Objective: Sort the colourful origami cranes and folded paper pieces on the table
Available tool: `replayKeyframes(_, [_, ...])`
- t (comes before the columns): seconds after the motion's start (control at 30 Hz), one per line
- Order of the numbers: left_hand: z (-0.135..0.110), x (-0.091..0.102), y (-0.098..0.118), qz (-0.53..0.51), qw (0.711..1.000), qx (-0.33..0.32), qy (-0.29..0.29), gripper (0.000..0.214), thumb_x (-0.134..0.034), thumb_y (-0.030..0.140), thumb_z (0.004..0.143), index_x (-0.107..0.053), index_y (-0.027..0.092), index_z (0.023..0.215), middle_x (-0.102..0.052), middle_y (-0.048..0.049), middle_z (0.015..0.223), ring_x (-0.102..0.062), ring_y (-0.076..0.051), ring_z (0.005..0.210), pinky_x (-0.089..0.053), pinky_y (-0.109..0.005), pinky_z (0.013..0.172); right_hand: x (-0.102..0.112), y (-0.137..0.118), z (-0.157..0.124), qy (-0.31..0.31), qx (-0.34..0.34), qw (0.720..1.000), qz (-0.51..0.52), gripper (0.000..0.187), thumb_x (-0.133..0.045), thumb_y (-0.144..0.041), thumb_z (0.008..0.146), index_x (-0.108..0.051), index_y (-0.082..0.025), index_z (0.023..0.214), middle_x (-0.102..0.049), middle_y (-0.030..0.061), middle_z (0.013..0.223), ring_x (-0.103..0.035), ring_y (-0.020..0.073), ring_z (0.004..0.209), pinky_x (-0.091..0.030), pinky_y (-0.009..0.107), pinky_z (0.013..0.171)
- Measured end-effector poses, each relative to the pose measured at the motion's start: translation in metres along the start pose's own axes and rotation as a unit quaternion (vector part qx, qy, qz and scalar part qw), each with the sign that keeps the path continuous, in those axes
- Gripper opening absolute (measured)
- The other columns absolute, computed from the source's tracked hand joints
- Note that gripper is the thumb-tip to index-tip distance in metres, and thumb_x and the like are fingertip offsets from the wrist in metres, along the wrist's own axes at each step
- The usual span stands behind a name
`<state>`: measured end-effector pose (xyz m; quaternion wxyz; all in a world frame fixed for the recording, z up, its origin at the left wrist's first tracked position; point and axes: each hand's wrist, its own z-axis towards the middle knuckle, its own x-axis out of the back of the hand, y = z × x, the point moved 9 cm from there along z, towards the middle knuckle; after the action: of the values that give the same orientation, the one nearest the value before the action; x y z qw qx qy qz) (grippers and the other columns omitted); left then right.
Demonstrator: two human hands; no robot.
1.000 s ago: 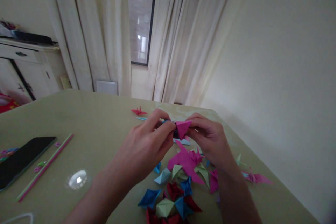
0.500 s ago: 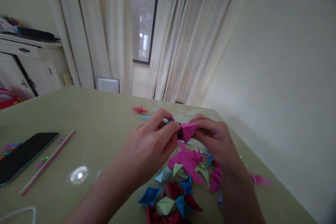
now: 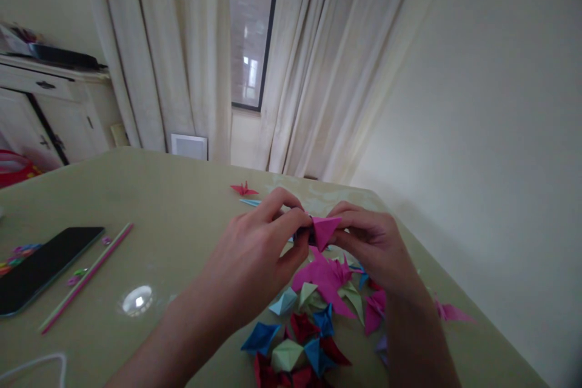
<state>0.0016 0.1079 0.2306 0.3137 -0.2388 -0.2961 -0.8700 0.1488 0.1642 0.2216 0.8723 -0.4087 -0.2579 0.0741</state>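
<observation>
My left hand and my right hand meet above the table, fingers pinched around a pink origami piece. A pointed pink flap faces me between them. Just left of it, between my left thumb and fingers, shows something dark that I cannot make out. Below my hands lies a pile of folded paper: a pink origami crane, a pale green piece, a blue piece, a dark red piece and several others. My fingers hide part of the held paper.
On the left of the table lie a black phone, a pink-green stick and small coloured bits. A red paper crane sits beyond my hands. Curtains and a wall stand close behind.
My hands keep their grip on the pink paper, with only slight finger movement. The left thumb sits a little lower, and the view has shifted slightly.
</observation>
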Motion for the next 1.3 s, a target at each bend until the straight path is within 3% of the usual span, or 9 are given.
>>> replayKeyframes(0.33, [-0.001, 0.002, 0.005, 0.030, 0.998, -0.015, 0.046, 0.016, -0.064, 0.015, 0.093, -0.074, 0.024, 0.103, -0.069, -0.0037, 0.107, -0.070, -0.015, 0.085, -0.060, -0.030, 0.081, 0.002, -0.010, 0.000, -0.013, 0.039, 0.999, -0.024, 0.009, -0.078, -0.028, 0.093, -0.086, -0.025, 0.095, -0.074, 0.0062, 0.085, -0.069, 0.0183, 0.076, -0.056, 0.028, 0.068])
replayKeyframes(0.53, [-0.002, 0.004, 0.009, 0.037, 0.997, -0.014, 0.065, 0.012, -0.063, 0.016, 0.094, -0.073, 0.022, 0.098, -0.069, -0.0040, 0.103, -0.070, -0.015, 0.081, -0.060, -0.029, 0.077, 0.006, -0.018, -0.005, 0.042, 0.064, 0.995, -0.060, 0.016, -0.078, -0.018, 0.091, -0.085, -0.027, 0.103, -0.072, 0.0049, 0.085, -0.066, 0.0167, 0.073, -0.053, 0.027, 0.061])
replayKeyframes(0.83, [-0.002, 0.006, 0.007, 0.020, 0.997, -0.027, 0.064, 0.010, -0.063, 0.018, 0.097, -0.072, 0.021, 0.098, -0.068, -0.0039, 0.105, -0.069, -0.014, 0.082, -0.060, -0.028, 0.081, -0.002, -0.038, -0.012, 0.103, 0.085, 0.970, -0.203, 0.023, -0.072, -0.009, 0.089, -0.083, -0.026, 0.099, -0.071, 0.0006, 0.085, -0.060, 0.0112, 0.065, -0.049, 0.022, 0.058])
replayKeyframes(1.17, [-0.002, -0.001, 0.005, 0.070, 0.994, -0.028, 0.080, 0.011, -0.060, 0.020, 0.098, -0.067, 0.022, 0.106, -0.071, -0.0036, 0.105, -0.072, -0.016, 0.085, -0.061, -0.028, 0.077, -0.004, -0.031, -0.010, 0.096, 0.066, 0.967, -0.226, 0.018, -0.070, -0.013, 0.093, -0.082, -0.025, 0.100, -0.071, 0.0014, 0.086, -0.061, 0.0126, 0.068, -0.048, 0.025, 0.060])
replayKeyframes(1.3, [-0.004, -0.003, -0.001, 0.053, 0.995, 0.004, 0.085, 0.030, -0.063, 0.022, 0.097, -0.058, 0.024, 0.126, -0.076, -0.0029, 0.108, -0.076, -0.018, 0.090, -0.062, -0.028, 0.077, -0.006, -0.029, -0.009, 0.096, 0.067, 0.963, -0.244, 0.015, -0.069, -0.013, 0.092, -0.080, -0.023, 0.092, -0.070, 0.0015, 0.085, -0.061, 0.0129, 0.068, -0.048, 0.025, 0.061])
